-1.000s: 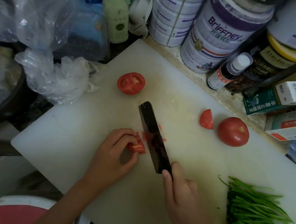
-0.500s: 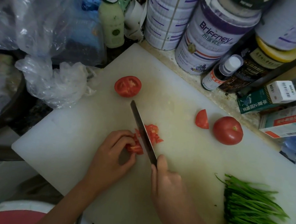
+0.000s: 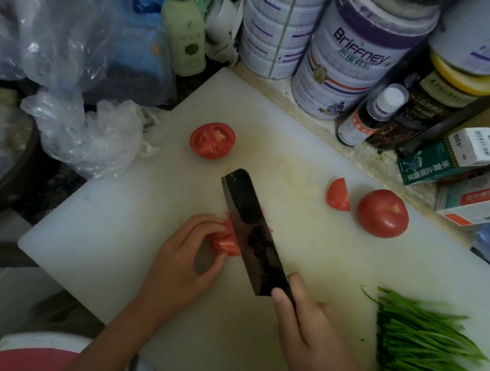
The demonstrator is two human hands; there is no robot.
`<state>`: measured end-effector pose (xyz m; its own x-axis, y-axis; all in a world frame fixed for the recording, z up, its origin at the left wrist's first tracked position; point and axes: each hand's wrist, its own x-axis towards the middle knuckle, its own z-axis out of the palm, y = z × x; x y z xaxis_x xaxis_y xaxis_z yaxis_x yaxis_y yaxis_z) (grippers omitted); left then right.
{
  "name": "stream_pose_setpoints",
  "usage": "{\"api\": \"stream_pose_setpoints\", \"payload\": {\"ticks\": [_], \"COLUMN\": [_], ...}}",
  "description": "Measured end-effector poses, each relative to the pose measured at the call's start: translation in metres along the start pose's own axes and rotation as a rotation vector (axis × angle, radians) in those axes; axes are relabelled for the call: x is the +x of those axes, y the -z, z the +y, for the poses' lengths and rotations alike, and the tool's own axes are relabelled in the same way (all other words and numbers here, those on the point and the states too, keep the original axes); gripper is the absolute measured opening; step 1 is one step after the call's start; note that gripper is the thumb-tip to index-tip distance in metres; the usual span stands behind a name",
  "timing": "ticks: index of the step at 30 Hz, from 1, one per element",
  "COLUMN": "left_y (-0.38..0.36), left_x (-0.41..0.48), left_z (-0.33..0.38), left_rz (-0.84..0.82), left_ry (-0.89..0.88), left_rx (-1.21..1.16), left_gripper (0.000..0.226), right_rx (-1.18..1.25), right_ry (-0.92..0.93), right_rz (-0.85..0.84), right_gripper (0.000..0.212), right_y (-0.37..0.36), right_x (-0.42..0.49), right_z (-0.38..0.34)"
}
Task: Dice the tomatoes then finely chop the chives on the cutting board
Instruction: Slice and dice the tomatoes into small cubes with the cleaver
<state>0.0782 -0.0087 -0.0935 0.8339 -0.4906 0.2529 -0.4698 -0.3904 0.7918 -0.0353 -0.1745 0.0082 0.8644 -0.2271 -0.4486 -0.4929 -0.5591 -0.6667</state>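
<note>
A white cutting board (image 3: 121, 212) fills the middle. My left hand (image 3: 183, 257) pinches a small stack of tomato slices (image 3: 225, 238) with curled fingertips. My right hand (image 3: 310, 332) grips the handle of a dark cleaver (image 3: 251, 228), whose blade leans flat side up just right of the slices and hides the cut bits behind it. A tomato half (image 3: 212, 140) lies cut face up at the back. A tomato wedge (image 3: 338, 194) and a whole tomato (image 3: 383, 213) sit to the right. A bunch of chives (image 3: 425, 355) lies at the front right.
Large tins (image 3: 361, 56), a small white-capped bottle (image 3: 370, 116), a dark jar and cardboard boxes (image 3: 456, 157) crowd the board's far right edge. A green bottle (image 3: 185, 27) and crumpled plastic bags (image 3: 90, 134) stand at the back left.
Half a second ago the cleaver stood edge-down in the tomato slices. Now it is lifted and tilted, its flat side showing, as it was one second ago. My left hand keeps its hold.
</note>
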Motion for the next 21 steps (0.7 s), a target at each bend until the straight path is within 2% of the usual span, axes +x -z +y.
{"api": "stream_pose_setpoints", "payload": {"ticks": [3, 6, 14, 21], "left_y": [0.0002, 0.0005, -0.0002, -0.0010], "left_x": [-0.0007, -0.0015, -0.0030, -0.0025], "left_z": [0.0024, 0.0023, -0.0022, -0.0011], "left_rz": [0.006, 0.019, 0.040, 0.033], "left_ry": [0.013, -0.002, -0.033, -0.054], "left_rx": [-0.011, -0.009, 0.012, 0.006], "left_gripper": [0.032, 0.031, 0.024, 0.022], "right_rx": [0.024, 0.034, -0.017, -0.034], "right_ry": [0.029, 0.053, -0.048, 0.009], "right_rz": [-0.007, -0.006, -0.040, -0.013], "right_gripper": [0.024, 0.022, 0.029, 0.029], "right_y": [-0.0073, -0.0095, -0.0064, -0.0116], "right_x": [-0.0005, -0.0002, -0.0022, 0.0016], "right_z": [0.0015, 0.0022, 0.0014, 0.0048]}}
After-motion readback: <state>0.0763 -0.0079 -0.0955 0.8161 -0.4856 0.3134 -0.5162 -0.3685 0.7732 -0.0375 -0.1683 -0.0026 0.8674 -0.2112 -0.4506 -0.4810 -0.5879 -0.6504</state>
